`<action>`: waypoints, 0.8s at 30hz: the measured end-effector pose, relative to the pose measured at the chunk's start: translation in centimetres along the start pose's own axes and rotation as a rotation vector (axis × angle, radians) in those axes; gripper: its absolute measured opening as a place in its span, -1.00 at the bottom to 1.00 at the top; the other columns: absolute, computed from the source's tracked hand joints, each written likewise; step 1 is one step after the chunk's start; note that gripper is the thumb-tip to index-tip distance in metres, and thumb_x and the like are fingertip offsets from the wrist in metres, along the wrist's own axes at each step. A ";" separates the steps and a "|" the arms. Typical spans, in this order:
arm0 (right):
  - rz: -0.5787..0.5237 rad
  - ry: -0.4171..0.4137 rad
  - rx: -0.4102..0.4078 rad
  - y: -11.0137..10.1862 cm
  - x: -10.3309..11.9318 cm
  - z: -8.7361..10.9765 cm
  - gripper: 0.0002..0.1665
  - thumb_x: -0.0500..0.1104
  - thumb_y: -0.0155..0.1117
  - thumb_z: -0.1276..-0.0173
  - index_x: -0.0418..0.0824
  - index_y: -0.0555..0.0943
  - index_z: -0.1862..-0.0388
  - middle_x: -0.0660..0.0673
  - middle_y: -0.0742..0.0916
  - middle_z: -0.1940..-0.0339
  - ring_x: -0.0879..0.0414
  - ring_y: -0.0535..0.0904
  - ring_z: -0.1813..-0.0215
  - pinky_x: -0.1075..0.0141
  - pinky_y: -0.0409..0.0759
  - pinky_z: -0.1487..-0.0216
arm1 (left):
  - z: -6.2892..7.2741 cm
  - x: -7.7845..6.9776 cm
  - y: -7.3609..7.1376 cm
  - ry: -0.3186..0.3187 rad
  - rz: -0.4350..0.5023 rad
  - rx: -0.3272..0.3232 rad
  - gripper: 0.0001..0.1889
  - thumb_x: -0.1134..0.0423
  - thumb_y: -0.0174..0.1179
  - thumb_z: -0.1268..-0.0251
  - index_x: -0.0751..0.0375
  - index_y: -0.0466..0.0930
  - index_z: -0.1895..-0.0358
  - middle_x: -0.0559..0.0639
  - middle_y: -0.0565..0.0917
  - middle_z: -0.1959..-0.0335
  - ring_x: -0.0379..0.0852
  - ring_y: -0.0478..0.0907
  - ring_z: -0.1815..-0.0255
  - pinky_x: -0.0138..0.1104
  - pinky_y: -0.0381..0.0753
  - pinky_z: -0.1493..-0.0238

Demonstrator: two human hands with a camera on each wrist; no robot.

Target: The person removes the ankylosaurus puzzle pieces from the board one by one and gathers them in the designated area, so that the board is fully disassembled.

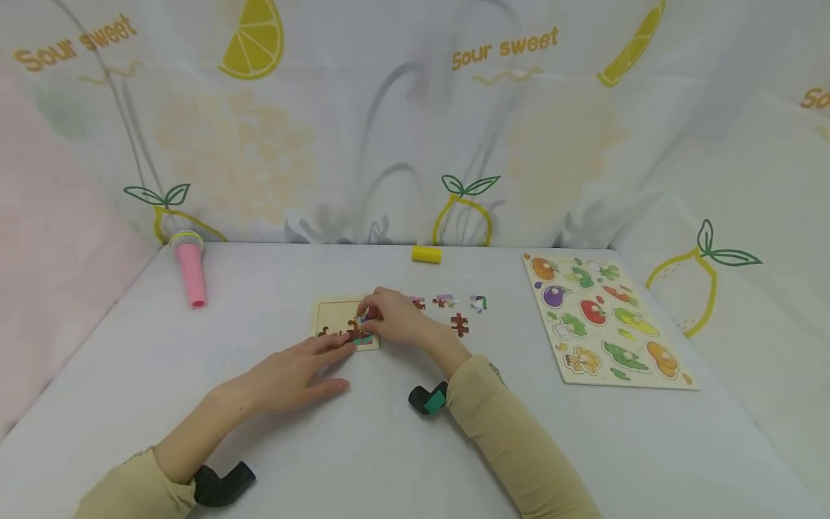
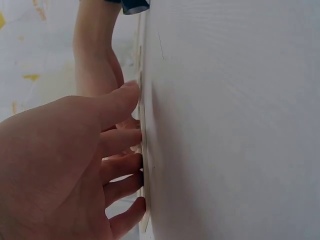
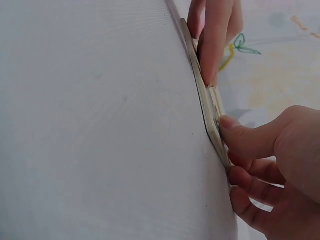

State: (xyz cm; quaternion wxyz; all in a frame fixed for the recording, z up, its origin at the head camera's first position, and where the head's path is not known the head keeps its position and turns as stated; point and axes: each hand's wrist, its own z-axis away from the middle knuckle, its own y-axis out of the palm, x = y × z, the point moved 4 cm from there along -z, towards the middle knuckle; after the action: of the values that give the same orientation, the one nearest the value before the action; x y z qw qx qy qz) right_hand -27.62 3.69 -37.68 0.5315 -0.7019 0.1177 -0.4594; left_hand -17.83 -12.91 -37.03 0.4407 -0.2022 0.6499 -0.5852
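The left hand [image 1: 300, 371] is steadying the puzzle board [image 1: 333, 311], fingers extended; above it, the right hand [image 1: 398, 316] is pinching a piece [image 1: 372, 313], best kept level.

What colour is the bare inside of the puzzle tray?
The puzzle tray is a pale yellowish beige inside, best seen in the head view.
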 end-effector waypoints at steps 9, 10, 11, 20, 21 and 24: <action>-0.017 -0.020 -0.034 0.0 -0.3 0.0 -0.79 -0.25 0.29 -0.43 -0.19 0.67 -0.02 -0.09 0.59 0.22 0.12 0.48 0.20 0.35 0.44 0.13 | -0.3 -0.8 0.9 0.051 0.000 -0.032 -0.27 -0.22 0.01 -0.49 0.21 0.26 -0.52 0.10 0.22 -0.56 0.32 0.14 -0.55 0.16 0.26 -0.44; -0.021 -0.022 -0.038 0.0 -0.3 -0.1 -0.79 -0.25 0.30 -0.43 -0.19 0.67 -0.02 -0.10 0.59 0.22 0.12 0.48 0.20 0.35 0.44 0.13 | -0.3 -1.0 1.0 0.053 0.006 -0.029 -0.25 -0.23 0.01 -0.49 0.23 0.25 -0.52 0.08 0.19 -0.58 0.28 0.14 -0.55 0.13 0.28 -0.44; -0.023 -0.023 -0.042 0.0 -0.3 -0.1 -0.79 -0.25 0.30 -0.42 -0.19 0.67 -0.01 -0.10 0.59 0.22 0.12 0.48 0.21 0.35 0.44 0.14 | -0.3 -1.1 1.0 0.053 0.010 -0.025 -0.22 -0.25 0.00 -0.48 0.25 0.23 -0.53 0.06 0.17 -0.59 0.25 0.16 -0.55 0.11 0.30 -0.44; -0.025 -0.025 -0.067 0.1 -0.5 -0.2 -0.94 -0.28 0.29 -0.42 -0.22 0.68 0.19 -0.09 0.57 0.26 0.13 0.46 0.23 0.36 0.45 0.12 | -0.1 -1.0 0.8 0.023 0.052 -0.004 -0.24 -0.23 0.05 -0.46 0.18 0.23 -0.54 -0.05 0.15 -0.61 0.12 0.22 -0.54 0.06 0.32 -0.43; -0.024 -0.024 -0.066 0.1 -0.5 -0.2 -0.94 -0.28 0.29 -0.42 -0.23 0.68 0.18 -0.09 0.57 0.26 0.13 0.47 0.22 0.36 0.46 0.11 | -0.1 -0.9 0.8 0.025 0.055 -0.004 -0.24 -0.23 0.05 -0.46 0.18 0.23 -0.54 -0.05 0.15 -0.61 0.12 0.22 -0.54 0.06 0.32 -0.43; -0.019 -0.017 -0.066 0.1 -0.5 -0.2 -0.86 -0.26 0.29 -0.43 -0.25 0.66 0.08 -0.10 0.58 0.24 0.12 0.49 0.20 0.35 0.48 0.10 | -0.1 -0.8 0.8 0.033 0.054 -0.001 -0.23 -0.25 0.02 -0.47 0.19 0.23 -0.54 -0.03 0.15 -0.61 0.14 0.22 -0.54 0.07 0.32 -0.43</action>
State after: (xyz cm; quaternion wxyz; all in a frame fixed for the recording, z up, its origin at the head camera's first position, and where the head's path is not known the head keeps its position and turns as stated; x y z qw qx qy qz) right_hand -28.01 3.81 -38.05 0.5046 -0.7240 0.1219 -0.4543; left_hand -17.26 -12.00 -37.54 0.4456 -0.1749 0.6625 -0.5761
